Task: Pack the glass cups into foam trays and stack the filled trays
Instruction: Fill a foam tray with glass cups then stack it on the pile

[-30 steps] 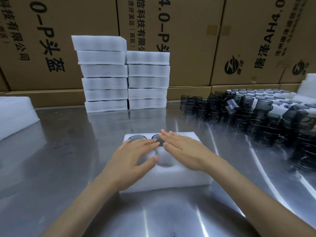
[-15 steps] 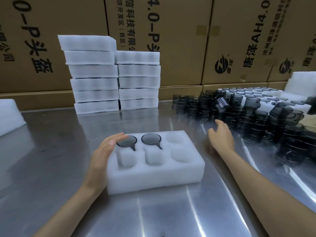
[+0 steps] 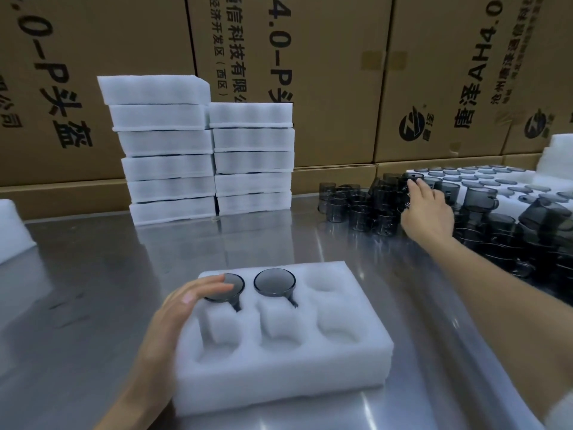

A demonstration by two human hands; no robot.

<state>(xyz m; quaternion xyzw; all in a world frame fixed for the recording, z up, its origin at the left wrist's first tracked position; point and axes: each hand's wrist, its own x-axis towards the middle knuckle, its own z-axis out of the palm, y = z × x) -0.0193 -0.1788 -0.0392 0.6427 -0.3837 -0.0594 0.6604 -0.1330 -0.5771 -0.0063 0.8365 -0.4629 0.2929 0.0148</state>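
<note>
A white foam tray (image 3: 279, 377) with six pockets lies on the steel table (image 3: 93, 290) in front of me. Two dark glass cups sit in its back pockets, one on the left (image 3: 232, 290) and one in the middle (image 3: 274, 282); the other pockets hold no cup. My left hand (image 3: 183, 305) rests against the tray's left side, with straight fingers touching the left cup's rim. My right hand (image 3: 428, 212) is stretched out over a heap of loose dark cups (image 3: 356, 206) at the right, its fingertips on one cup's rim.
Two stacks of white foam trays (image 3: 167, 162) (image 3: 252, 162) stand at the back against cardboard boxes (image 3: 325, 88). More trays with cups (image 3: 483, 178) lie at the far right. A foam block (image 3: 9, 231) sits at the left edge.
Both hands have left the top of the tray. My left hand moved to the tray's left side; my right hand reached right and away, into the loose cups.
</note>
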